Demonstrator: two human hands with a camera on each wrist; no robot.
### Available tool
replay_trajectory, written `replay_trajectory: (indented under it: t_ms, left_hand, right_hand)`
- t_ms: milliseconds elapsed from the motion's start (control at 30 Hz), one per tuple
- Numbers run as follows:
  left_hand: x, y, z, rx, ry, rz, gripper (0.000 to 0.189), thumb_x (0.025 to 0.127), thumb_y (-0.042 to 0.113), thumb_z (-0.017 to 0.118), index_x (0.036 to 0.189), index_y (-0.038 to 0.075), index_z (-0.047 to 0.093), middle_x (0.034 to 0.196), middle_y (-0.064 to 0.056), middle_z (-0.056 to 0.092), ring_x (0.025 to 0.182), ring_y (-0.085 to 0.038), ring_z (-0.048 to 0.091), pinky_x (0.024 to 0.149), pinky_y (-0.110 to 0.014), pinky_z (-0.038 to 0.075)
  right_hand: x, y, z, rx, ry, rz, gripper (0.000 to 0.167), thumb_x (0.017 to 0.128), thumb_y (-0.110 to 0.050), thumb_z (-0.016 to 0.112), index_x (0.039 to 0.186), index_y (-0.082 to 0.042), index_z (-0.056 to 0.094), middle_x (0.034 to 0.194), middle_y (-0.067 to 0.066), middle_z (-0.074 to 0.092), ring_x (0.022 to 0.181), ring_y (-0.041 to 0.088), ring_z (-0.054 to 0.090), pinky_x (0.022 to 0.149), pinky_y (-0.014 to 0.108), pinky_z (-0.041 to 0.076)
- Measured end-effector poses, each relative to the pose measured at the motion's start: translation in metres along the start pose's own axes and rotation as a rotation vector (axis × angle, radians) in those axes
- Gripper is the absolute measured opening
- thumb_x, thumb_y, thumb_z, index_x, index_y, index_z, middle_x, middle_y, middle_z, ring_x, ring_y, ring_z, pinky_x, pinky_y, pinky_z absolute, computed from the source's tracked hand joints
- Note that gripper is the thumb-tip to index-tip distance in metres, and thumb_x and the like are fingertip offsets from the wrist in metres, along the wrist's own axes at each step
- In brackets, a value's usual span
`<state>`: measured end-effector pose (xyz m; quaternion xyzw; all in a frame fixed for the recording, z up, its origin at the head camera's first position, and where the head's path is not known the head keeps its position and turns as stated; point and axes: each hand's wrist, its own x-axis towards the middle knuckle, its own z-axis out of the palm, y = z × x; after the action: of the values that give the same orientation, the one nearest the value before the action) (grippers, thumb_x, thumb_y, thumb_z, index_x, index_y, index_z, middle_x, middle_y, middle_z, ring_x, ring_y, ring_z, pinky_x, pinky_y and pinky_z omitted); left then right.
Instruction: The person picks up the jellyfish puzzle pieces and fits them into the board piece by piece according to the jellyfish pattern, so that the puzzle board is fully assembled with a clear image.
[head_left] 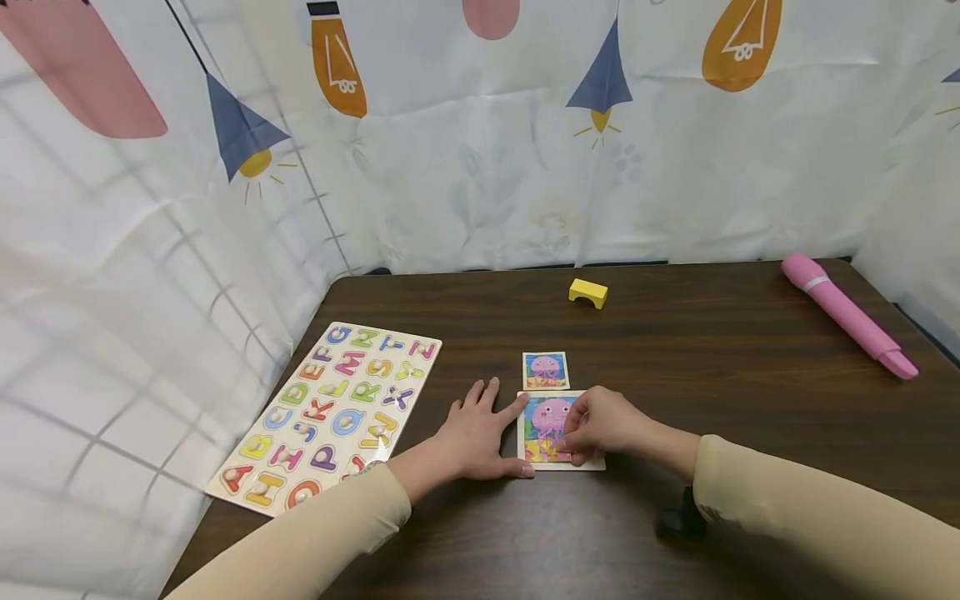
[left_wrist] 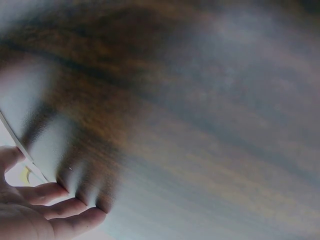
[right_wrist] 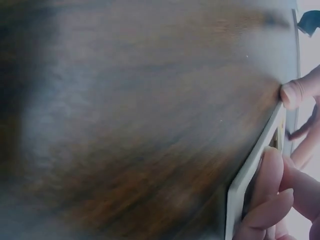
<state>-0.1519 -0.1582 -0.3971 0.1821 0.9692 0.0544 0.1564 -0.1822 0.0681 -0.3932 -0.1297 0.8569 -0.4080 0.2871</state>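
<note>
A small jigsaw puzzle board [head_left: 522,429] with a pink octopus picture and a pale frame lies on the table. My left hand [head_left: 476,433] rests flat with spread fingers, its thumb and index fingertip at the board's left edge. The left wrist view catches the fingers [left_wrist: 75,220] against the table. Over the board's right side, my right hand [head_left: 603,423] has curled fingers pinching a puzzle piece, mostly hidden beneath them. Seen from the right wrist, those fingers [right_wrist: 270,175] reach inside the raised frame [right_wrist: 235,192]. A smaller octopus picture card [head_left: 546,371] lies just beyond the board.
At the left lies an alphabet peg board [head_left: 330,417] with coloured letters. A yellow arch block [head_left: 588,292] stands near the table's back edge. Far right is a pink stick-like object [head_left: 847,315]. A printed curtain [head_left: 480,167] surrounds the brown table [head_left: 697,358].
</note>
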Motion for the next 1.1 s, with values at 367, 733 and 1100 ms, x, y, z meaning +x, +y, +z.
replay_trajectory:
  t_ms: [367, 733, 1100]
  left_hand:
    - [-0.001, 0.0, 0.0, -0.001, 0.001, 0.0, 0.098, 0.083, 0.072, 0.069, 0.162, 0.028, 0.032, 0.167, -0.023, 0.024, 0.155, -0.045, 0.023, 0.114, -0.065, 0.035]
    - [0.0, 0.0, -0.001, 0.013, 0.001, 0.005, 0.098, 0.083, 0.073, 0.068, 0.162, 0.028, 0.032, 0.167, -0.023, 0.024, 0.154, -0.045, 0.023, 0.114, -0.065, 0.036]
    - [0.0, 0.0, -0.001, 0.007, -0.001, 0.003, 0.098, 0.083, 0.073, 0.068, 0.162, 0.029, 0.031, 0.168, -0.022, 0.023, 0.155, -0.045, 0.022, 0.115, -0.065, 0.035]
  right_hand:
    - [0.006, -0.015, 0.0, -0.228, 0.031, 0.024, 0.03, 0.079, -0.022, 0.09, 0.069, -0.008, 0.066, 0.057, 0.003, 0.067, 0.048, 0.009, 0.065, 0.05, 0.02, 0.051]
    - [0.006, -0.014, -0.001, -0.348, 0.039, -0.031, 0.035, 0.078, -0.028, 0.09, 0.063, -0.01, 0.064, 0.052, 0.0, 0.062, 0.046, 0.009, 0.059, 0.048, 0.021, 0.044]
    - [0.007, -0.012, -0.001, -0.36, 0.03, -0.051, 0.037, 0.081, -0.028, 0.089, 0.062, -0.01, 0.062, 0.053, -0.001, 0.057, 0.047, 0.009, 0.052, 0.048, 0.021, 0.037]
